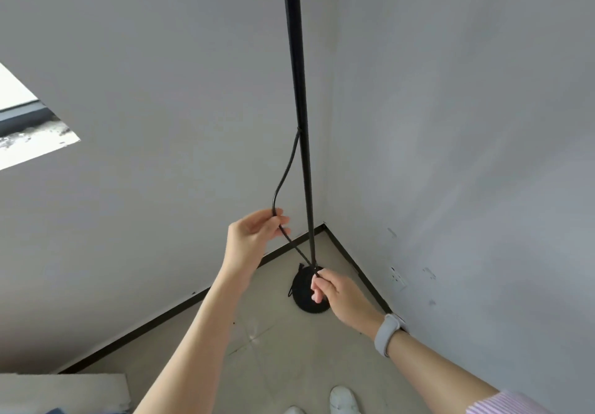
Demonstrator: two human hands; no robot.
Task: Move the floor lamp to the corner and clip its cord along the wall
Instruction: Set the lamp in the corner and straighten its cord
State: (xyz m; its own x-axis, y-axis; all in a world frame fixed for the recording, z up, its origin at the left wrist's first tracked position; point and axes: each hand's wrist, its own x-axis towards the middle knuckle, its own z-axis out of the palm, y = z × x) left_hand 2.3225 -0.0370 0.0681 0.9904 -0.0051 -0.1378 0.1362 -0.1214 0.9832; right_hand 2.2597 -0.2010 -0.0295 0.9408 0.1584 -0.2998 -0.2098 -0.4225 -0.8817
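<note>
Head view | floor lamp (299, 91) stands in floor corner | left hand (254, 236) and right hand (335, 294) fingers pinch cord (283, 175) taut, likely straightening it for clipping

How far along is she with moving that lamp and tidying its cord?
The lamp already stands in the corner on its base. Both hands, left and right, hold the cord stretched between them. Clipping it along the wall is left.

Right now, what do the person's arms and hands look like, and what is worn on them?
Both forearms are bare. The left hand wears nothing. The right hand has a light grey wristband with a smooth oval body on its wrist. Higher up that arm, a sleeve with thin pink and white stripes begins. No rings or gloves show.
</note>
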